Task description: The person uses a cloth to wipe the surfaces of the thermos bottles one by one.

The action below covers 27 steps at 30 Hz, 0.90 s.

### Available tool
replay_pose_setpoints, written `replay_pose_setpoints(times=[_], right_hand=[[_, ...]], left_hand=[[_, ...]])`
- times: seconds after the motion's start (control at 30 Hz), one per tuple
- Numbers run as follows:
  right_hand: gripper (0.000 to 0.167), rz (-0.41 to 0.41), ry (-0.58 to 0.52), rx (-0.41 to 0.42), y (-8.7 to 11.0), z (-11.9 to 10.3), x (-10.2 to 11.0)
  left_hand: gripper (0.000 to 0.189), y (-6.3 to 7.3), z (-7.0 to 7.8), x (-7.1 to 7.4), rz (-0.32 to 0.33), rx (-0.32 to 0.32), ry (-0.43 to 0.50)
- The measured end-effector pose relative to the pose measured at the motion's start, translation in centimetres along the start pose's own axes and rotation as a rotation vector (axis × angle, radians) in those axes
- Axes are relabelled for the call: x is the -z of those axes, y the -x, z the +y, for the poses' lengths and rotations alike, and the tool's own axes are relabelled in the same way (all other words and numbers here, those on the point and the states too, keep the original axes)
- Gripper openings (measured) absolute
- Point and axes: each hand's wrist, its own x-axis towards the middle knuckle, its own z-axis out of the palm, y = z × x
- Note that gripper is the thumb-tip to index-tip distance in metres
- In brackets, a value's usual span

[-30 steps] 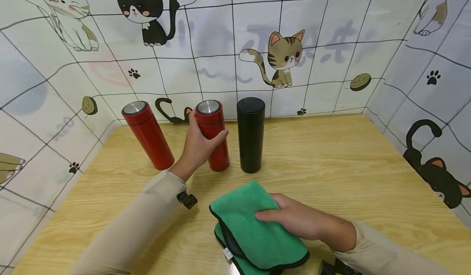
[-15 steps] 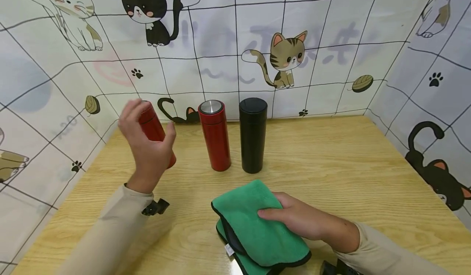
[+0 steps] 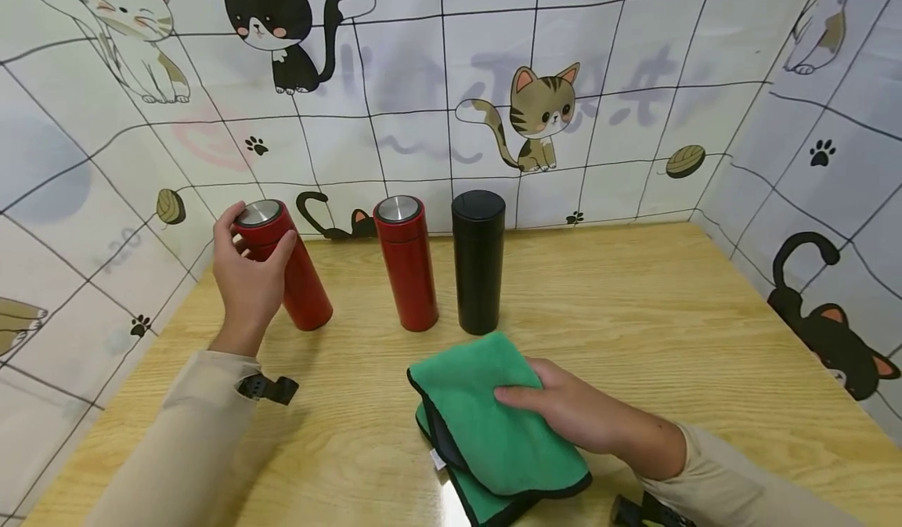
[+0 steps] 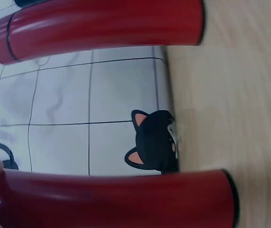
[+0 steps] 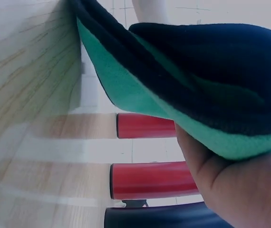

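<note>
My left hand [image 3: 250, 288] holds the leftmost red thermos flask [image 3: 307, 296] near its top, thumb on the right side and fingers on the left. In the left wrist view this red flask [image 4: 126, 202] runs along the bottom, with part of the hand at the left edge. A second red thermos flask [image 3: 409, 276] stands upright in the middle, beside a black thermos flask [image 3: 479, 268]. In my right hand [image 3: 574, 406] is a folded green towel [image 3: 486, 409] with black edging, the thumb on top. The right wrist view shows the towel's dark folds [image 5: 211, 76].
The flasks stand on a wooden table [image 3: 620, 300], near its back edge. Behind and beside it are white walls with a cat print [image 3: 539, 112]. A black strap with a small device [image 3: 268, 388] sits on the left wrist.
My left hand has let go of the middle red thermos flask, moved left, and taken hold of the leftmost one. The right hand keeps holding the towel in about the same place.
</note>
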Motion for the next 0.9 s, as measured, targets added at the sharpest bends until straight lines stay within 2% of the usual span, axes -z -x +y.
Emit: replay_pose_setpoints(times=[0.13, 0.3, 0.43, 0.53, 0.67, 0.8, 0.9], right_hand=[[0.058, 0.089, 0.028, 0.020, 0.0, -0.3, 0.0], [0.058, 0.240, 0.076, 0.102, 0.1, -0.7, -0.4], [0.054, 0.344, 0.114, 0.166, 0.3, -0.8, -0.8], [0.051, 0.410, 0.145, 0.205, 0.6, -0.9, -1.2], [0.046, 0.486, 0.201, 0.259, 0.9, -1.1, -1.7], [0.042, 0.563, 0.246, 0.306, 1.1, -1.3, -2.2], [0.040, 0.613, 0.282, 0.332, 1.2, -1.4, -2.5]], left_hand=[[0.071, 1.5, -0.1, 0.2, 0.064, -0.105, -0.028], [0.068, 4.4, 0.5, 0.1, 0.094, -0.328, 0.000], [0.066, 6.9, 2.0, -0.4, 0.055, -0.532, 0.110], [0.067, 9.0, 3.5, -1.3, -0.016, -0.647, 0.200], [0.071, 11.5, 5.4, -2.7, -0.134, -0.717, 0.251], [0.068, 13.4, 6.8, -4.1, -0.243, -0.717, 0.279], [0.066, 14.4, 7.4, -5.1, -0.290, -0.712, 0.302]])
